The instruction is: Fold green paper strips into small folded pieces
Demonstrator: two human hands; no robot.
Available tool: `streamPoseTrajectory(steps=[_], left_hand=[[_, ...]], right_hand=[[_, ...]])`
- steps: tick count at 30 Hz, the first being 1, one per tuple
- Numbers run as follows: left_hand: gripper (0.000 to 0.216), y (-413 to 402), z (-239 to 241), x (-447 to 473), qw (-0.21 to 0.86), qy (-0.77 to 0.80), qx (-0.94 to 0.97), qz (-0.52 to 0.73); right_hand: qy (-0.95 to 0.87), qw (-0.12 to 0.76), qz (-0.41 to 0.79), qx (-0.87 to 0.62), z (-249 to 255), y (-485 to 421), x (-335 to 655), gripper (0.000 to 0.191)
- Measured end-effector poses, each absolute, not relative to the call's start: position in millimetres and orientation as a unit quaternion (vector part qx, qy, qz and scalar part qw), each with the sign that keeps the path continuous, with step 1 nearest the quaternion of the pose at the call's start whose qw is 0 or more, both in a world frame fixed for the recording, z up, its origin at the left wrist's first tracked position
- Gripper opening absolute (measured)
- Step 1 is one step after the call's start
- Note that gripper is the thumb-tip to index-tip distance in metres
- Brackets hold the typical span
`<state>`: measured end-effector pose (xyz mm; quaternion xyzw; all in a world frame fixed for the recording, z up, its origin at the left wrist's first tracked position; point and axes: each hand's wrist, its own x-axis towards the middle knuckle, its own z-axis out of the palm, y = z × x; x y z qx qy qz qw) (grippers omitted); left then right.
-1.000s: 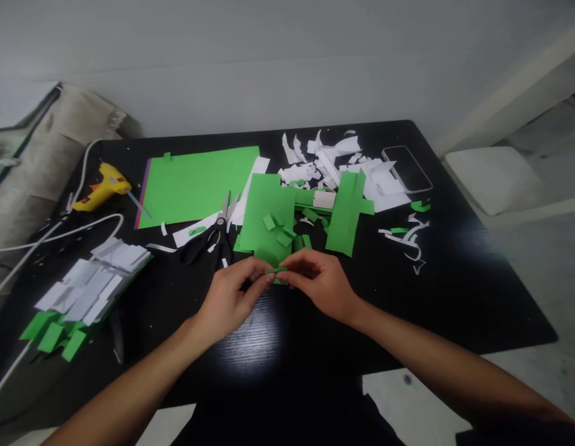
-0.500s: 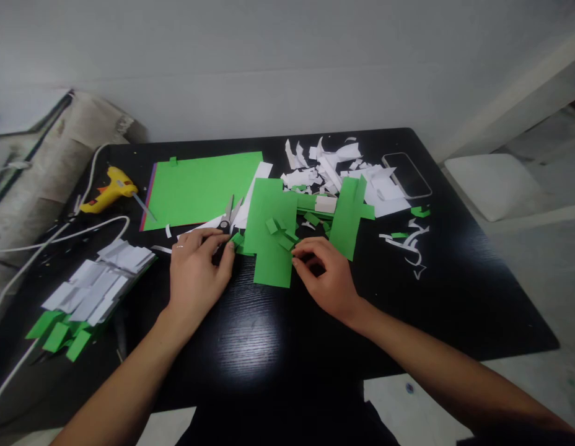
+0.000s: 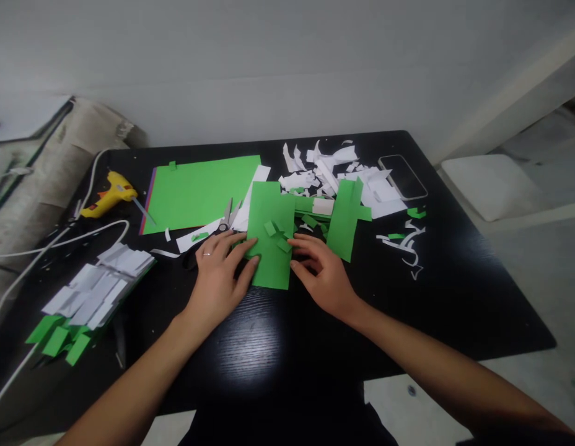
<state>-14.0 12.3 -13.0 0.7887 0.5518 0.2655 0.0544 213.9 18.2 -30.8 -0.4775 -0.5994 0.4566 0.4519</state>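
A tall green paper piece [image 3: 270,232] lies flat in the middle of the black table [image 3: 455,291], with small green scraps [image 3: 270,228] on top of it. My left hand [image 3: 220,279] lies open with its fingers spread, fingertips pressing the sheet's left edge. My right hand [image 3: 322,272] rests at the sheet's right edge, fingers loosely curled and touching the paper and the scraps; I see nothing held in it. Scissors [image 3: 222,226] lie just beyond my left hand.
A large green sheet [image 3: 199,189] lies at the back left, a yellow glue gun [image 3: 106,192] with white cable further left. White and green strips [image 3: 92,291] are stacked at the left. White scraps [image 3: 329,167], a folded green piece [image 3: 346,217] and a phone [image 3: 403,176] lie behind.
A second ago both hands pinched a thin green strip in front of the sheet. The strip is gone from the fingers; my left hand swung out toward the scissors and came back, flat on the sheet.
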Motion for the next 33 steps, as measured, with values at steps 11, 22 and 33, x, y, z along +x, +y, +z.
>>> streamPoseTrajectory(steps=[11, 22, 33], left_hand=[[0.018, 8, -9, -7, 0.113, 0.517, 0.785, 0.322], [0.024, 3, -3, -5, 0.077, 0.572, 0.778, 0.249], [0.011, 5, -6, -9, 0.243, 0.569, 0.686, 0.383]], right_hand=[[-0.534, 0.450, 0.547, -0.463, -34, 23, 213, 0.022], [-0.500, 0.452, 0.586, -0.450, -28, 25, 214, 0.023], [-0.552, 0.429, 0.543, -0.464, -27, 23, 214, 0.020]])
